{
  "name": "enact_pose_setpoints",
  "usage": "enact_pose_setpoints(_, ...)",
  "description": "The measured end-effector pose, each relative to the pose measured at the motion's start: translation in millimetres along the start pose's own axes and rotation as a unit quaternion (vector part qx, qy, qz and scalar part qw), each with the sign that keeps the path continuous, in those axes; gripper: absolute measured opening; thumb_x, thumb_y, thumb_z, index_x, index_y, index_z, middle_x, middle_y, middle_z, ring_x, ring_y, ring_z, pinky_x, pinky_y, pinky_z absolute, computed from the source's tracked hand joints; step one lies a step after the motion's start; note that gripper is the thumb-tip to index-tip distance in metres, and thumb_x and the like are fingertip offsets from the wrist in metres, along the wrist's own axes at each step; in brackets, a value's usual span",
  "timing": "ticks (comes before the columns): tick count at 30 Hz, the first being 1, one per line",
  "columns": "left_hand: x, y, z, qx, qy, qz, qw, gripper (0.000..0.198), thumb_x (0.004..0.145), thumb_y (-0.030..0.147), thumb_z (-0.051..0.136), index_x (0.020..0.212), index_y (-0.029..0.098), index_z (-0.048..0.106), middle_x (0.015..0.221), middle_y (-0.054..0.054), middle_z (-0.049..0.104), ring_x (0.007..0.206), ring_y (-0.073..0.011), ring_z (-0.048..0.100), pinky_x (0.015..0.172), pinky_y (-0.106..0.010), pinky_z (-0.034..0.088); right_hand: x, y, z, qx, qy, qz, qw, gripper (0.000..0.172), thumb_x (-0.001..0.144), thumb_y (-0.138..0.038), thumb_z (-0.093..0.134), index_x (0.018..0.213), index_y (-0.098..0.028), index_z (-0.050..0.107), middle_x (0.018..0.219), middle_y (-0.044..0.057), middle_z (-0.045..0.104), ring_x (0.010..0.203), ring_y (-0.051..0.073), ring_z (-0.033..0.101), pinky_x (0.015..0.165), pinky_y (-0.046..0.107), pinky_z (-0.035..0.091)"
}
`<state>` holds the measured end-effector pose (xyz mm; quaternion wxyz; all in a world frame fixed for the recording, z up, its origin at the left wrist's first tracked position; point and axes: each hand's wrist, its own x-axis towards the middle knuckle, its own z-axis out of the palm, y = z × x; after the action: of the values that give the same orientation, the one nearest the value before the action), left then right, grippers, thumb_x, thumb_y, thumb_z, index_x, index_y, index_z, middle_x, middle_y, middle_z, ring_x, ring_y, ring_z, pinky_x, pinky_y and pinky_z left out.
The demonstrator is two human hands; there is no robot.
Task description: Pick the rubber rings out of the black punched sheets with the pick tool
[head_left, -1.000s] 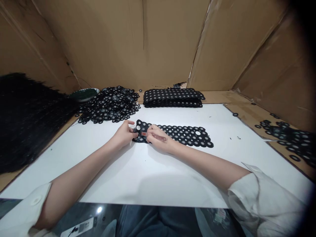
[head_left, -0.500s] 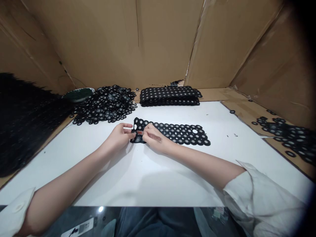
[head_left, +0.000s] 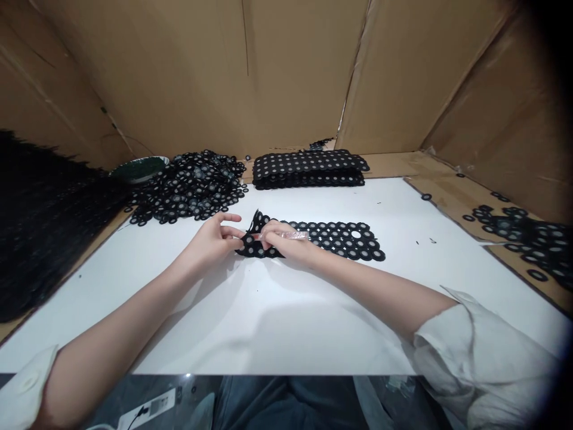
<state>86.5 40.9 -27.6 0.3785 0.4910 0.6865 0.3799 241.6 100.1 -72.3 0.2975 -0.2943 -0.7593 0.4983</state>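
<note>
A strip of joined black rings with pale centres [head_left: 342, 239] lies on the white board in front of me. My left hand [head_left: 219, 237] pinches its left end between thumb and fingers, the index finger raised. That end is lifted and partly folded. In my right hand [head_left: 286, 243] is a slim pen-like tool [head_left: 298, 235] with a clear, shiny handle and a reddish front part. Its tip points left into the strip by my left fingertips, and I cannot make out the tip itself. My right hand covers part of the strip.
A heap of loose black rings [head_left: 190, 188] sits back left, beside a dish [head_left: 141, 169] and a dark bristly mass [head_left: 45, 233]. Finished-looking ring strips [head_left: 308, 167] are stacked at the back. More rings [head_left: 528, 239] lie right. Cardboard walls [head_left: 295, 71] enclose the white board [head_left: 224, 334].
The strip's left end has been lifted and folded more. My right hand has rolled so that the tool's handle lies flatter, pointing right. The whole view has shifted slightly.
</note>
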Motion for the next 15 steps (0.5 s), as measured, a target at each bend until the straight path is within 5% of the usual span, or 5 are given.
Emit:
enact_pose_setpoints(5, 2.3, 2.7, -7.6, -0.035, -0.048, -0.035, 0.998, 0.048, 0.054, 0.014, 0.064, 0.100, 0.016, 0.049, 0.070, 0.001, 0.062, 0.063, -0.0138, 0.056, 0.061, -0.026, 0.039, 7.3, 5.8, -10.8, 0.099, -0.053, 0.002, 0.994, 0.025, 0.072, -0.019, 0.039, 0.050, -0.017, 0.051, 0.071, 0.002, 0.057, 0.088, 0.015, 0.054, 0.082, 0.026, 0.036)
enact_pose_setpoints(9, 7.0, 0.2, -9.7, -0.079, -0.071, -0.062, 0.992, 0.051, 0.053, 0.014, 0.066, 0.102, 0.012, 0.050, 0.075, -0.002, 0.062, 0.062, -0.0130, 0.054, 0.057, -0.026, 0.036, 15.4, 16.9, -16.3, 0.180, -0.079, 0.024, 0.980, 0.028, 0.072, -0.020, 0.039, 0.045, -0.016, 0.047, 0.057, 0.001, 0.055, 0.071, 0.013, 0.056, 0.077, 0.027, 0.040)
enact_pose_setpoints(15, 13.0, -4.0, -10.6, -0.147, -0.100, -0.090, 0.980, 0.045, 0.055, 0.013, 0.068, 0.098, 0.009, 0.055, 0.068, -0.001, 0.056, 0.059, -0.0089, 0.046, 0.055, -0.024, 0.032, 16.1, 15.9, -15.0, 0.278, -0.020, 0.049, 0.959, 0.030, 0.077, -0.020, 0.034, 0.047, -0.016, 0.039, 0.056, 0.002, 0.054, 0.048, 0.010, 0.052, 0.058, 0.026, 0.043)
